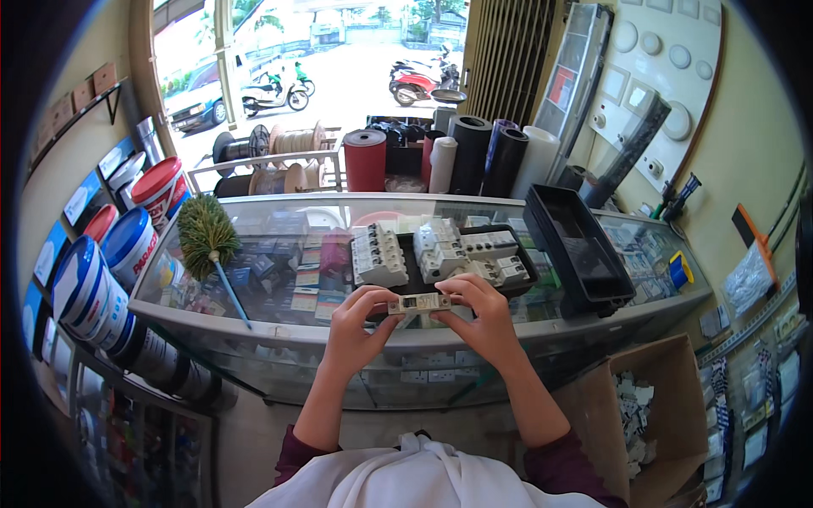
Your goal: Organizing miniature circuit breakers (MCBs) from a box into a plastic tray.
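Between my two hands is a single miniature circuit breaker (420, 303), held level above the front edge of the glass display counter (286, 333). My left hand (361, 317) pinches its left end with thumb and fingertips. At the other end, my right hand (477, 317) grips it the same way. Its dark toggle and printed face point up towards me. Just beyond my hands, a black plastic tray (411, 270) bears more breakers. A row of white breakers (378, 254) lies at its left, and a stacked group (438, 247) stands in the middle.
A second black tray (581, 254) sits tilted on the counter's right. To the left lies a duster (208, 238) with a blue handle. Rolls of sheet material (471, 152) stand behind the counter. An open cardboard box (664, 406) is at lower right, paint buckets (95, 292) at left.
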Tool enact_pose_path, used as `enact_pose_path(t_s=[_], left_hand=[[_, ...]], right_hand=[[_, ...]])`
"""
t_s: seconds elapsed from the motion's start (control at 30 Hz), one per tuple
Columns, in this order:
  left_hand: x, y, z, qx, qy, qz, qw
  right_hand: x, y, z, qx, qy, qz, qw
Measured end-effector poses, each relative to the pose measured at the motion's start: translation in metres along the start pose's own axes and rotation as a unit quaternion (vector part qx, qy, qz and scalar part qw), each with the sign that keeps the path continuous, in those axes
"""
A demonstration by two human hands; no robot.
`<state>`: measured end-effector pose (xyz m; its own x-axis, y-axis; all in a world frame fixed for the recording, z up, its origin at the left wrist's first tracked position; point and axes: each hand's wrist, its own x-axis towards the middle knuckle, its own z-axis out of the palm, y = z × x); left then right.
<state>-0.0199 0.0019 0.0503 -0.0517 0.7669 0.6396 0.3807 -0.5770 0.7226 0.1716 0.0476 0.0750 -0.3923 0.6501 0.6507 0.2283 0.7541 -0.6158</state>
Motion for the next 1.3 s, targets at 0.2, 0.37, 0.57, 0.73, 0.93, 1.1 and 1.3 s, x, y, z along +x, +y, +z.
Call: enact_pose_path(t_s=[0.2, 0.37, 0.57, 0.73, 0.93, 1.1, 1.3], left_hand=[[-0.003, -0.019, -0.021, 0.015, 0.03, -0.009, 0.999], [-0.004, -0.027, -0.027, -0.002, 0.028, -0.048, 0.998], [0.002, -0.056, -0.03, -0.156, -0.001, -0.1, 0.983], [0.016, -0.065, -0.028, -0.34, -0.164, -0.149, 0.914], [0.021, -0.056, -0.018, -0.308, -0.237, -0.092, 0.917], [0.021, -0.046, -0.038, -0.195, -0.123, -0.031, 0.973], [0.006, -0.04, -0.041, 0.003, -0.017, -0.004, 1.0]], right_hand=[[0.013, 0.011, 0.031, -0.021, -0.026, -0.026, 0.999], [0.016, 0.013, 0.041, -0.008, -0.029, -0.012, 0.999], [0.017, -0.011, 0.03, 0.067, -0.084, 0.031, 0.994], [0.03, -0.009, 0.012, 0.083, -0.207, -0.04, 0.974], [0.039, -0.008, 0.01, 0.037, -0.223, -0.145, 0.963], [0.05, -0.009, 0.013, -0.04, -0.163, -0.095, 0.981], [0.052, -0.006, 0.044, -0.177, -0.101, -0.065, 0.977]])
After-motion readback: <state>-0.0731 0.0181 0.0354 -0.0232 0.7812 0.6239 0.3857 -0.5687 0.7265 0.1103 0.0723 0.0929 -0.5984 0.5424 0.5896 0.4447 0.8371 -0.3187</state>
